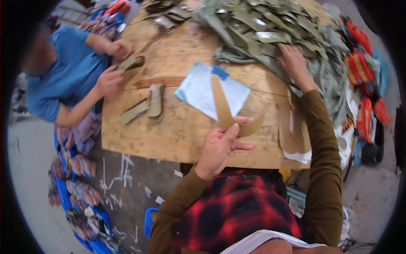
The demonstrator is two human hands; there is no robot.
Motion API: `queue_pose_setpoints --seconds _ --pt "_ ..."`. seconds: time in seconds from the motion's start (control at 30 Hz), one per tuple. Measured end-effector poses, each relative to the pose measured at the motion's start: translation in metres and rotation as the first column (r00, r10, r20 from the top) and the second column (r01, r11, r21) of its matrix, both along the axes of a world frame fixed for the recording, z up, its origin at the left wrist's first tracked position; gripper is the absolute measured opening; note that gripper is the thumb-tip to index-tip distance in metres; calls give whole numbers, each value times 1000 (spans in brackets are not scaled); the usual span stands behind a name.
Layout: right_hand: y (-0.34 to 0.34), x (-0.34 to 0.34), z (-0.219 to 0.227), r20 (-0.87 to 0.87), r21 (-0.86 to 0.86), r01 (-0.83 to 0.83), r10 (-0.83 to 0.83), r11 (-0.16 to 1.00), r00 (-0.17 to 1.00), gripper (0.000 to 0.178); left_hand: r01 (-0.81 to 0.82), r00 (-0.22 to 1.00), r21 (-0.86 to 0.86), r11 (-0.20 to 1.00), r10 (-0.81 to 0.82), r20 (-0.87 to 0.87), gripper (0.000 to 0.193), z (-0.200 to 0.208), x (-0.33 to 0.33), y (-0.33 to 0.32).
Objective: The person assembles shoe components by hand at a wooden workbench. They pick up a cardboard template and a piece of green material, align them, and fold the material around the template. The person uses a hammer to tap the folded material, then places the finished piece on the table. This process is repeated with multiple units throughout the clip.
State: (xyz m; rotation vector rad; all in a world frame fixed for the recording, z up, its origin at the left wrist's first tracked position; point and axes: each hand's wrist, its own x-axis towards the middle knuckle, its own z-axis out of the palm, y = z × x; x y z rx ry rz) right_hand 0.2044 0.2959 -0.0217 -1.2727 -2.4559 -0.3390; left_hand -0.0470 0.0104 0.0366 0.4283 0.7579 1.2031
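My left hand (216, 148) pinches a curved olive-tan fabric strip (221, 99) over the front of the wooden table. One end of the strip rises from my fingers; the other bends away to the right, blurred. At the back right, my right hand (293, 64) touches the near edge of a heap of olive strips (292, 25), thumb and fingers apart. Some strips in the heap carry shiny, clear-looking patches. Beneath the held strip lies a white sheet of paper (203, 93) with a blue patch at its top.
Across the left edge, a person in a blue shirt (76, 63) handles an olive strip (132, 63). Two folded pieces (155, 101) lie near them on the table (169, 139). A grey-green cloth (313, 80) spreads under the heap. Blue crates (63, 197) of bundles stand on the floor at left.
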Motion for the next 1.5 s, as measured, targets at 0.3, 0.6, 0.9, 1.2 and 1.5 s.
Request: queue_pose_setpoints --seconds 0.3,0.6,0.9,1.2,1.5 --pt "-75 13 54 -634 -601 -77 -416 796 652 18 -49 974 -52 997 59 217 35 -15 -11 -11" --pt "-241 -47 81 -838 -544 -539 -444 643 316 19 28 907 -157 987 40 418 43 -9 21 -13" --pt "-253 -51 73 -765 -437 -487 -29 756 643 21 -13 934 -194 981 81 349 41 -14 27 -26" --pt "-257 -45 75 -816 -523 -676 -534 520 221 26 37 923 -149 988 23 385 49 -15 21 -22" --pt "-258 -46 75 -789 -552 -673 -570 492 230 29 46 920 -157 987 20 392 49 -18 21 -21"
